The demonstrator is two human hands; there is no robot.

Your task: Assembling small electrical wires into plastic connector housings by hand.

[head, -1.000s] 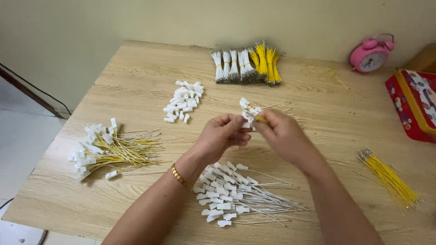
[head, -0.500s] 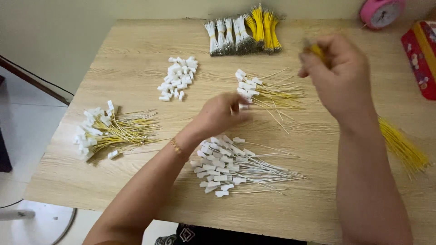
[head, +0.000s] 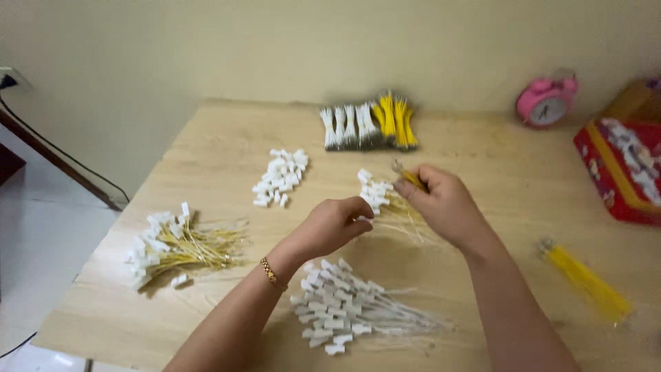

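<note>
My right hand [head: 447, 207] pinches a thin yellow wire [head: 412, 178] between thumb and fingers, just right of a small pile of white connectors with yellow wires [head: 377, 194]. My left hand [head: 332, 226], with a gold bracelet on its wrist, has its fingers curled together, the fingertips touching the near edge of that pile. Nothing shows clearly inside it. A heap of white connectors with white wires [head: 348, 313] lies below both hands.
On the wooden table [head: 227, 145] are loose white connectors [head: 279, 179], a connector-and-yellow-wire pile [head: 172, 244] at the left, white and yellow wire bundles [head: 368, 127] at the back, a yellow wire bundle [head: 585, 279], a pink alarm clock [head: 547, 102] and a red box [head: 623, 169].
The hands parted from the middle. My right hand reached far right, then came back to the small pile with a yellow wire. My left hand stayed by that pile.
</note>
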